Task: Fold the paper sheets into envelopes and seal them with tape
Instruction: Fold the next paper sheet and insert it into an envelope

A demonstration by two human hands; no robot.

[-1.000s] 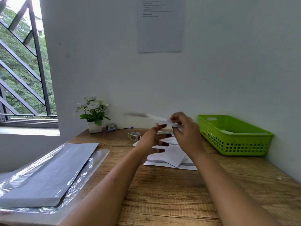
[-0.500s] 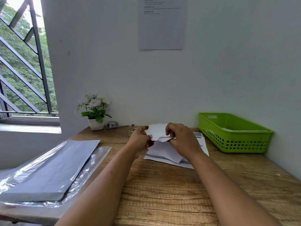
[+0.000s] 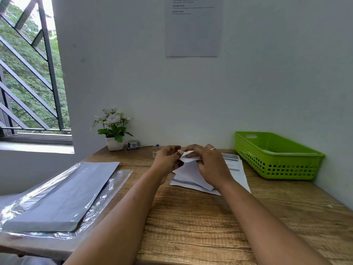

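Observation:
A white, partly folded paper envelope (image 3: 188,170) lies at the far middle of the wooden desk (image 3: 191,217), on top of a printed sheet (image 3: 235,169). My left hand (image 3: 167,161) pinches its upper left edge. My right hand (image 3: 208,163), with a ring on one finger, presses on its top flap from the right. Both hands hide much of the fold. A tape roll (image 3: 155,153) peeks out just behind my left hand.
A stack of grey paper in clear plastic wrap (image 3: 63,196) lies at the left edge. A green basket (image 3: 277,155) holding paper stands at the right by the wall. A potted flower (image 3: 113,129), another tape roll (image 3: 133,144) and a pen (image 3: 143,146) sit at the back.
A second ago my right hand held the paper up in the air, blurred. Both hands have since brought it down onto the printed sheet and closed on its top edge.

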